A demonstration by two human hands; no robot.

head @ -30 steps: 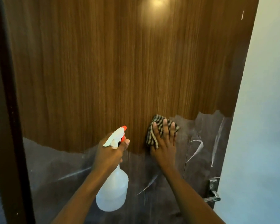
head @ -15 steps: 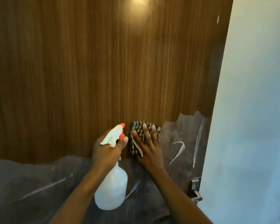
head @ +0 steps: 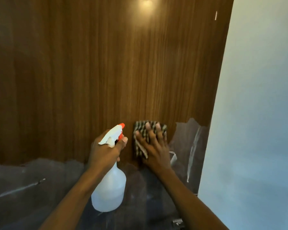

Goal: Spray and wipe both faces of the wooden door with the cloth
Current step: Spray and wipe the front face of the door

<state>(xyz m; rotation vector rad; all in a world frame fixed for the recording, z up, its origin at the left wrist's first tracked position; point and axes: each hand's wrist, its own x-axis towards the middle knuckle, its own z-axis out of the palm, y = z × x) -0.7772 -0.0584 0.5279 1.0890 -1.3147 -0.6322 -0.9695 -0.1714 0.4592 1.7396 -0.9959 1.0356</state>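
Head view: door [head: 106, 72] filled most of the frame, bare wood up top, greyish film [head: 32, 180] with a ragged edge over the lower part, pale wall [head: 256, 113] at right. Right hand [head: 154, 146] was spread flat, fingers straight, pressing the striped cloth [head: 138, 143] against the wood just above the film edge. Left hand [head: 105, 150] was curled round the bottle [head: 110, 191] neck, a finger on the trigger, orange nozzle aimed at the door just beside the cloth. Risks as I read them: nothing pinched the cloth, only palm pressure held it, so a fast stroke or a lighter push would likely let it slide out and drop. A downward stroke could snag the torn film edge and peel or rip it, or bunch the cloth. A trigger pull from that spot would probably soak the cloth and fingers, not fresh wood. Film-covered area likely wouldn't get a real clean. Couldn't tell if the door was latched; if not, a hard push might swing it. Handle [head: 178, 222] barely showed at the bottom edge. The other face wasn't in view, so presumably not yet done.
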